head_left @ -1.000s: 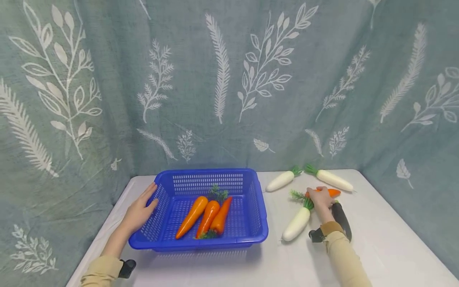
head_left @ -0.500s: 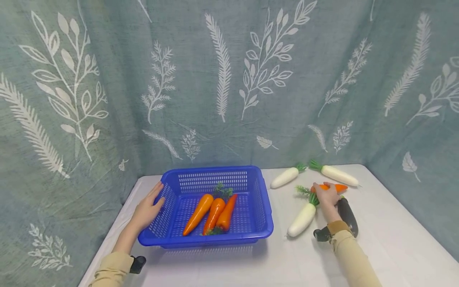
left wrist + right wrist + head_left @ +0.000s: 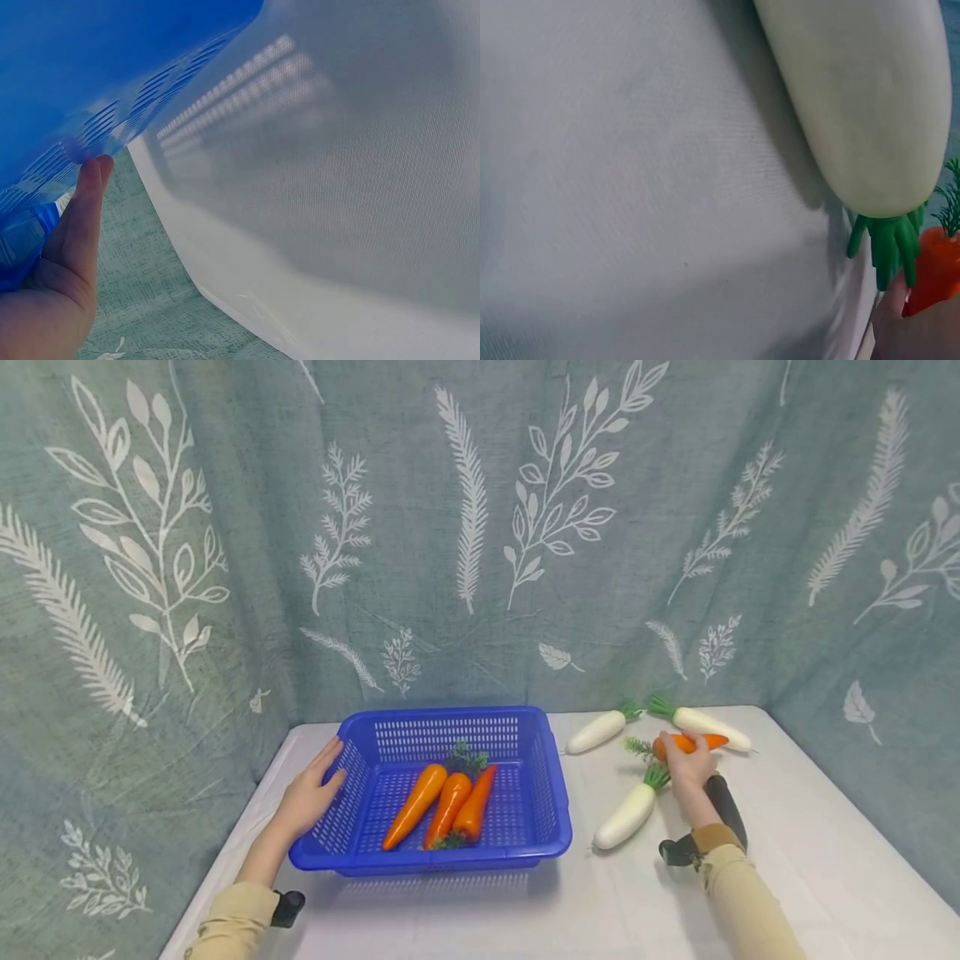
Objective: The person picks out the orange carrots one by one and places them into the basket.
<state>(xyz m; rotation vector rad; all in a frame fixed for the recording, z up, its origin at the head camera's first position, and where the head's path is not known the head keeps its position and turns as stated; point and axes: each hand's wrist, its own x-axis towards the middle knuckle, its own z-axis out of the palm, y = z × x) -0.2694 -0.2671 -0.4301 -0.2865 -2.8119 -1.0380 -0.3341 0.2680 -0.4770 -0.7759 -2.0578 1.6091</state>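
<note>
My right hand (image 3: pixel 690 768) grips an orange carrot (image 3: pixel 716 741) with feathery green leaves, slightly raised at the table's right. In the right wrist view, the carrot (image 3: pixel 934 262) shows beside the thumb, partly hidden by the hand. Just in front lies a white radish (image 3: pixel 625 817) with green stalks. A dark eggplant (image 3: pixel 724 806) is partly covered by the right wrist. On the left, my left hand (image 3: pixel 307 797) rests straight-fingered at the side of a blue plastic basket (image 3: pixel 438 862). Its fingertips (image 3: pixel 94 169) touch the slotted wall in the left wrist view.
Inside the basket lie three carrots (image 3: pixel 416 806), with green leaves at their ends. Behind my right hand are two more white radishes, one at the left (image 3: pixel 596 732) and another radish (image 3: pixel 708 727) at the right. A patterned curtain (image 3: pixel 480 535) hangs behind the white table (image 3: pixel 420 918).
The view has shifted slightly. My right hand has raised the carrot a little from the table, and the front radish has shifted slightly left. My left hand stays at the basket.
</note>
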